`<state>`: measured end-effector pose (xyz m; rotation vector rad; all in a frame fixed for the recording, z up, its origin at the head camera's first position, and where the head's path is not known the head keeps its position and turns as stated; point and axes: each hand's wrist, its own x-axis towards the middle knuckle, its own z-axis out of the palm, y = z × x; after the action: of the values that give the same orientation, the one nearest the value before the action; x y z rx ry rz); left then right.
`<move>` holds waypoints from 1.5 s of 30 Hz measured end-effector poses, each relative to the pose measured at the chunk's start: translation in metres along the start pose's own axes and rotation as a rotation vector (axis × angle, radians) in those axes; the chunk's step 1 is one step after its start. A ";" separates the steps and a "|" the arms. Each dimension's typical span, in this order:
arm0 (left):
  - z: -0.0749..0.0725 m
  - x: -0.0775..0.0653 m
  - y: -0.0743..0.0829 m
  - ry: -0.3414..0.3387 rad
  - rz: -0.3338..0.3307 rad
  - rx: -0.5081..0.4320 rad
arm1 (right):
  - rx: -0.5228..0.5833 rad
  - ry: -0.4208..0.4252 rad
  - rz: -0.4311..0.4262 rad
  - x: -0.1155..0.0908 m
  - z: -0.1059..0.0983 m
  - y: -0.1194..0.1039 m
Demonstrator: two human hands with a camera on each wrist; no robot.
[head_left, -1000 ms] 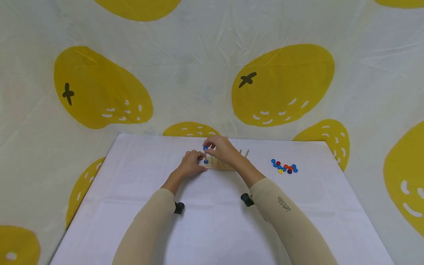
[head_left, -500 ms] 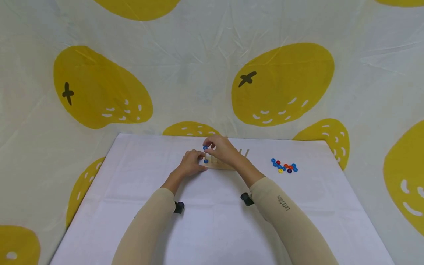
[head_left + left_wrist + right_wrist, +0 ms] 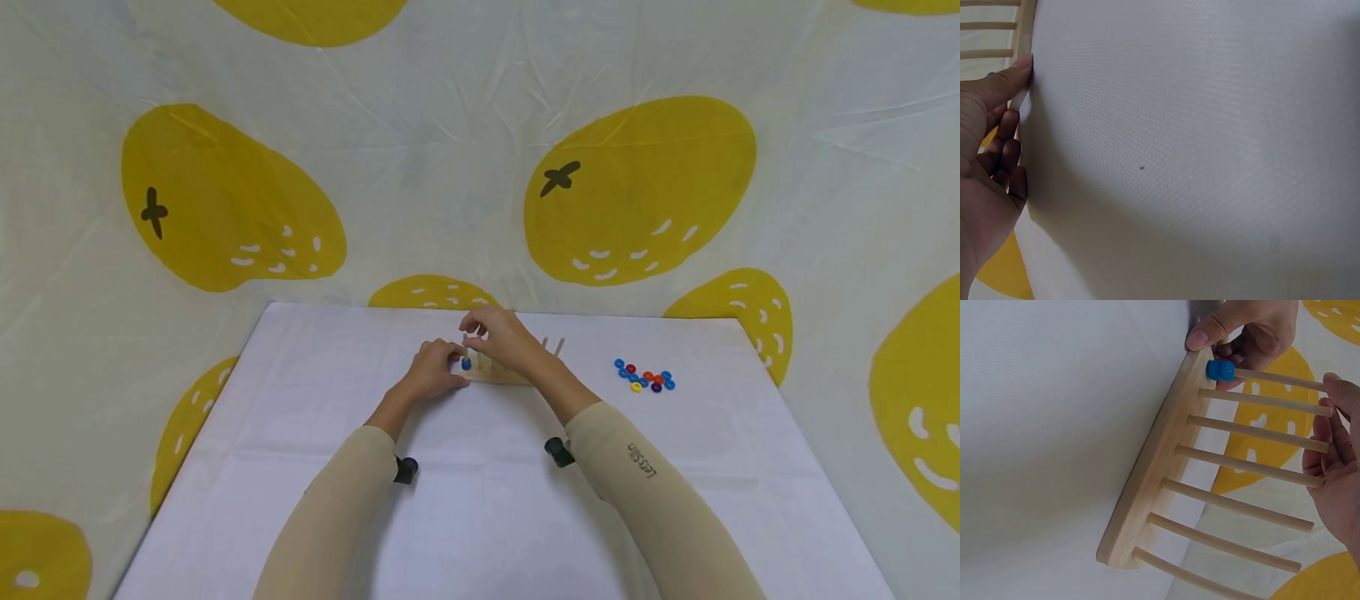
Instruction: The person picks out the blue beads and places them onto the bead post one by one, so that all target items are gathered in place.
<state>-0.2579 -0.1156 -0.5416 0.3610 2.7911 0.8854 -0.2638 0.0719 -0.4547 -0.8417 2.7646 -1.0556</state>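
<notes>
A wooden peg board with several upright pegs stands near the table's far edge. Two blue beads sit stacked at the foot of its end peg. My left hand grips that end of the base, thumb on the near side and fingers behind; the left wrist view shows the thumb on the wood. Around the top of the same peg is my right hand, thumb and fingers apart with no bead between them. In the right wrist view its thumb is right at the peg's tip.
A loose group of small ring beads, blue, red, orange, yellow and dark purple, lies on the white table to the right of the board. Behind the table hangs a fruit-patterned cloth.
The blue bead that my right hand held at the peg's top has dropped down the peg onto the other blue bead. Both hands have stayed in place.
</notes>
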 end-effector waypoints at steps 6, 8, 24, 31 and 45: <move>0.000 -0.001 0.001 0.002 -0.001 0.003 | 0.020 -0.002 0.006 -0.001 0.000 0.000; 0.000 -0.001 0.001 0.002 -0.004 0.002 | 0.021 -0.002 0.003 -0.002 -0.001 0.000; 0.001 0.000 0.005 0.001 -0.018 0.010 | -0.019 0.075 -0.031 -0.021 -0.023 -0.004; 0.003 0.000 0.002 0.008 0.000 0.025 | -0.029 0.130 -0.072 -0.040 -0.037 -0.004; 0.000 -0.004 0.006 0.012 0.002 -0.012 | -0.023 0.290 -0.069 -0.095 -0.063 0.022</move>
<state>-0.2532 -0.1122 -0.5375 0.3578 2.7956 0.9071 -0.2092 0.1714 -0.4331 -0.8536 3.0066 -1.2525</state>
